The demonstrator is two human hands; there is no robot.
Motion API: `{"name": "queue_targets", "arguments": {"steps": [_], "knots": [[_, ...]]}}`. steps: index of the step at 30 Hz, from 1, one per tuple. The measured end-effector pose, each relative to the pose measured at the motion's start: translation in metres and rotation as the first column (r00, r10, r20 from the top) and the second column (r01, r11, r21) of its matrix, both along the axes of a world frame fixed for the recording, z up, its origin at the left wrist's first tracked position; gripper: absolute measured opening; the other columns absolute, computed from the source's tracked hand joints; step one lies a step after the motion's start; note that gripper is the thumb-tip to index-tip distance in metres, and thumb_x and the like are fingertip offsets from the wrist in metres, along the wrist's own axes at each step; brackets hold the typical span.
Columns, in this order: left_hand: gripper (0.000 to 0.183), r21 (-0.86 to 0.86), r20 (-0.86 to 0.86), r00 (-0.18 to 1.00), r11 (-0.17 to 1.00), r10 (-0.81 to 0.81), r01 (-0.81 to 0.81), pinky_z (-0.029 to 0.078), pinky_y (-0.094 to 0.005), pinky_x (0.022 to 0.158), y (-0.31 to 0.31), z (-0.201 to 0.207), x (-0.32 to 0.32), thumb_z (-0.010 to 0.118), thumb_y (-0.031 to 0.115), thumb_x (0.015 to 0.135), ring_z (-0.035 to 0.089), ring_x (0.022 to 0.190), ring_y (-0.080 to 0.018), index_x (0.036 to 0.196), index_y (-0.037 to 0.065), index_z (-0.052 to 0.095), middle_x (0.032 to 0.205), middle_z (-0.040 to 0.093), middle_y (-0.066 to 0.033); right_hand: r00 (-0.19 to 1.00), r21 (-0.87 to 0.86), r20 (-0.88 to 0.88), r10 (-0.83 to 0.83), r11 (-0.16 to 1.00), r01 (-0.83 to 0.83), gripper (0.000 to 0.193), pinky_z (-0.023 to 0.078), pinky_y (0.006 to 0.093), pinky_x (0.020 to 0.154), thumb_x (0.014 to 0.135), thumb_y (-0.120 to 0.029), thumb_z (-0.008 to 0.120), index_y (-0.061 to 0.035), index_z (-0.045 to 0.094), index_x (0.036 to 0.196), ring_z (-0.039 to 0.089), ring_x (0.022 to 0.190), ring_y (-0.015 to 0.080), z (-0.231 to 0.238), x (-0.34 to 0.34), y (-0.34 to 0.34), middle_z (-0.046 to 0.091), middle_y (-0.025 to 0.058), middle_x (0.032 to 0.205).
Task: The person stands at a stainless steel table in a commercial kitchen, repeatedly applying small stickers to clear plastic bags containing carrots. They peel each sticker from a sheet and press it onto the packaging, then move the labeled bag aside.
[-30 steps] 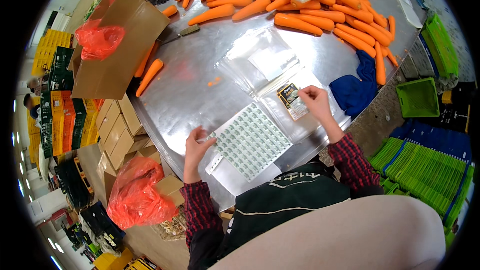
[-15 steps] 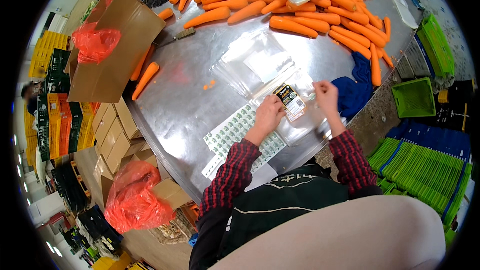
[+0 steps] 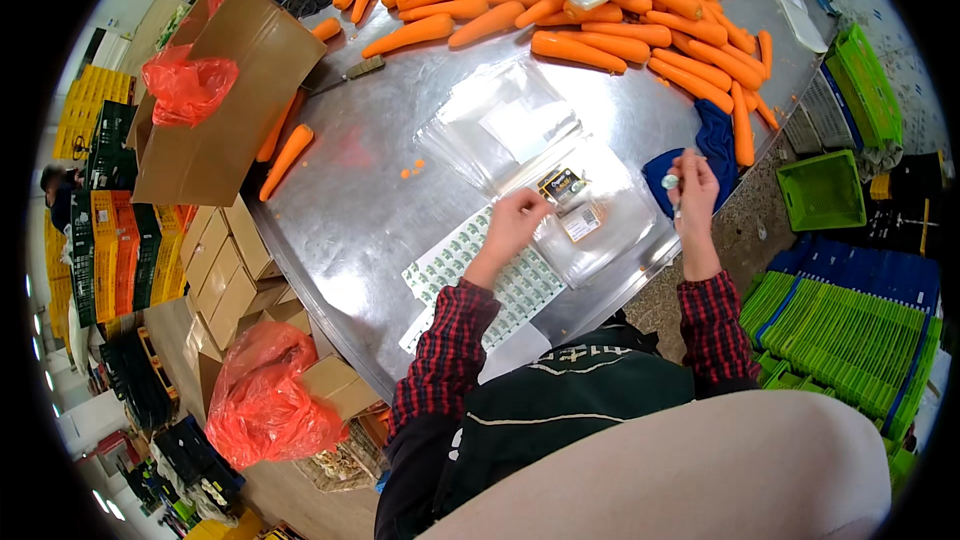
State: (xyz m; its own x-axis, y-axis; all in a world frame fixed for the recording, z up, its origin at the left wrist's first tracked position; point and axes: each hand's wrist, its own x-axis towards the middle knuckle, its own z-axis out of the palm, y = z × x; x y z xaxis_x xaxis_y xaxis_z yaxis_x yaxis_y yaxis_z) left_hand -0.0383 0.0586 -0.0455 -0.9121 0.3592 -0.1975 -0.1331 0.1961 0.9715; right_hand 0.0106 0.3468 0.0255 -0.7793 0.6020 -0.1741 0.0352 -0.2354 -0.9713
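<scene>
My left hand point(image 3: 516, 222) moved from left edge of sticker sheet point(image 3: 525, 292); printed label point(image 3: 582, 222) now just right of it. My right hand point(image 3: 694, 186) drew away from label; blue cloth point(image 3: 717, 138) now beneath, round sticker point(image 3: 670, 181) showing at fingertips.

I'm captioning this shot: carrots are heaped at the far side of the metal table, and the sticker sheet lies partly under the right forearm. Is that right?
Wrong arm: the head view shows the sticker sheet partly under the left forearm, while the right hand is by the blue cloth. Carrots are indeed heaped at the far side of the metal table.
</scene>
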Motion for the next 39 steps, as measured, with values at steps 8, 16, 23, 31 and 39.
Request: {"name": "queue_targets", "arguments": {"steps": [8,16,23,31,39], "knots": [[0.011,0.096,-0.185,0.894,0.913,0.408,-0.397,0.041,-0.0196,0.062,-0.002,0.018,0.018,0.068,0.008,0.086,0.052,0.069,-0.0039,0.095,0.005,0.063,0.086,0.064,0.0000,0.919,0.394,0.265,0.291,0.838,-0.378,0.018,0.049,0.0260,0.056,0.080,-0.011,0.073,-0.0036,0.062,0.091,0.064,0.064,0.0112,-0.067,0.002,-0.079,0.068,0.0049,0.079],[0.013,-0.365,-0.384,0.897,0.928,-0.221,0.072,0.050,-0.0365,0.075,0.018,0.008,0.041,0.076,0.014,0.072,0.060,0.088,-0.0263,0.074,0.005,0.066,0.091,0.063,-0.0062,0.971,0.817,0.226,0.083,0.526,-0.235,0.017,0.049,0.0322,0.057,0.078,-0.012,0.071,-0.0053,0.061,0.089,0.064,0.063,0.0189,-0.064,-0.009,-0.052,0.066,0.0066,0.071],[0.010,0.183,0.291,0.946,0.962,0.146,-0.205,0.049,-0.0275,0.059,-0.013,0.007,0.007,0.069,0.011,0.085,0.065,0.075,-0.0161,0.083,0.002,0.065,0.090,0.068,-0.0070,0.987,-0.009,0.070,0.147,0.989,-0.146,0.011,0.039,0.0180,0.049,0.087,-0.011,0.069,-0.0032,0.063,0.093,0.054,0.060,0.0045,0.001,-0.022,-0.011,0.063,0.0000,0.075],[0.017,-0.021,-0.277,0.926,0.962,0.256,-0.272,0.049,-0.0314,0.068,0.004,0.032,0.025,0.072,0.010,0.079,0.060,0.078,-0.0200,0.091,0.004,0.062,0.087,0.062,-0.0084,0.850,0.425,0.295,0.436,0.737,-0.525,0.024,0.052,0.0285,0.071,0.077,0.002,0.066,-0.0014,0.060,0.100,0.064,0.077,0.0153,-0.062,-0.025,-0.082,0.067,0.0065,0.087],[0.016,-0.357,-0.420,0.890,0.934,-0.176,0.017,0.048,-0.0376,0.076,0.014,0.005,0.040,0.076,0.014,0.069,0.059,0.086,-0.0299,0.078,0.005,0.066,0.084,0.060,-0.0082,0.880,0.831,0.451,0.150,0.290,-0.475,0.025,0.051,0.0390,0.068,0.076,-0.001,0.065,-0.0038,0.056,0.099,0.064,0.079,0.0293,-0.047,-0.024,-0.084,0.063,0.0123,0.090]]}}
